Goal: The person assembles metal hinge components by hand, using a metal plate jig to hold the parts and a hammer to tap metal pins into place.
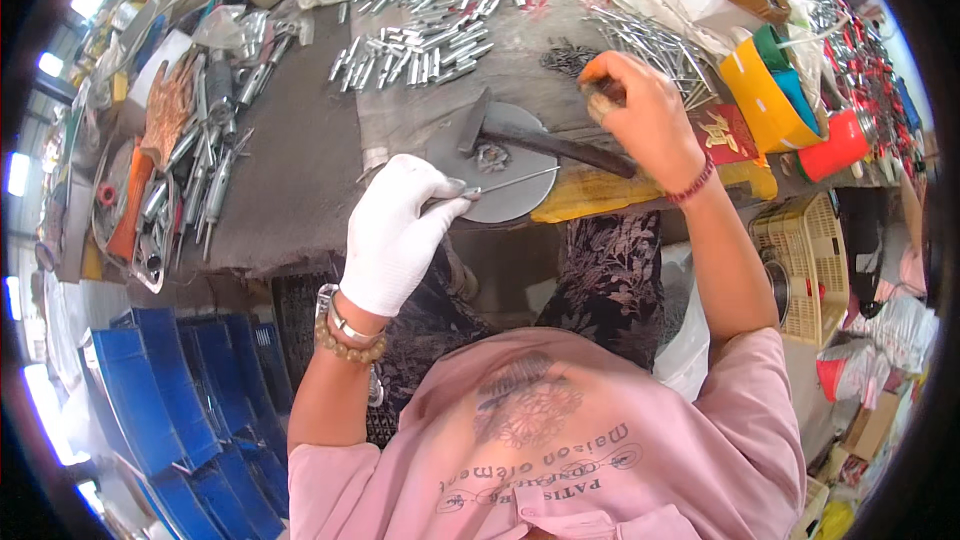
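Observation:
My left hand (395, 235), in a white glove, pinches a slim metal rod (515, 180) at the end with a small silver piece. The rod points right over a round grey metal plate (520, 202) at the table's near edge. On that plate rests a hammer (545, 143), its dark handle slanting to the right. My right hand (640, 105), raised right of the hammer, has orange coverings on its fingertips. Its fingers are curled together, and what they hold, if anything, cannot be made out. Beside them lies a small heap of dark thin pins (568, 58).
Silver metal tubes (415, 55) lie heaped at the back, and long thin rods (655, 45) at the back right. A yellow box (760, 90) and a red container (835, 145) stand right. Tools (205, 140) crowd the left. Blue bins (150, 380) stand below left.

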A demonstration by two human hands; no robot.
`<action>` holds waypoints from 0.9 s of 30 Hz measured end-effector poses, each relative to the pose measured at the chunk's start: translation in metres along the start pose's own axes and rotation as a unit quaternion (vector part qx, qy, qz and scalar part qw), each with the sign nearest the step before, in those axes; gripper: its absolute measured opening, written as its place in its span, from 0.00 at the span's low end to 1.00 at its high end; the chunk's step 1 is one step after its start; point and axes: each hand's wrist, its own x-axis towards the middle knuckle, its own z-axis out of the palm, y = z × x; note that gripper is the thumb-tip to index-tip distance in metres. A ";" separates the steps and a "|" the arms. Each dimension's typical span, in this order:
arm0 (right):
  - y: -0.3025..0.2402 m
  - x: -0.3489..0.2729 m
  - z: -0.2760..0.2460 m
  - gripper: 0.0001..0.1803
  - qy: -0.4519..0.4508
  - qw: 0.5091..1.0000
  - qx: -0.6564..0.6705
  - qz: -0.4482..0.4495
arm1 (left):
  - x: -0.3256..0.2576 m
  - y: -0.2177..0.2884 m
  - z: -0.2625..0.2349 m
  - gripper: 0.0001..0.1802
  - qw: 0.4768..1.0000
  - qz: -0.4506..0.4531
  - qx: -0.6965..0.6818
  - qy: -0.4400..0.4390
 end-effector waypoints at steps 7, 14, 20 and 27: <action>-0.071 -0.017 0.025 0.17 -0.028 0.973 0.160 -0.163 | -0.002 -0.007 0.003 0.08 1.000 0.021 0.006 0.022; -0.096 -0.015 0.042 0.31 -0.096 0.937 0.329 -0.070 | -0.006 -0.006 0.005 0.09 0.999 0.014 0.016 0.031; -0.091 -0.023 0.042 0.31 -0.101 0.955 0.269 -0.071 | -0.008 -0.006 0.006 0.09 0.999 0.021 0.026 0.043; -0.094 -0.022 0.046 0.25 -0.047 0.969 0.155 -0.184 | -0.008 -0.008 0.005 0.10 0.998 0.023 0.033 0.037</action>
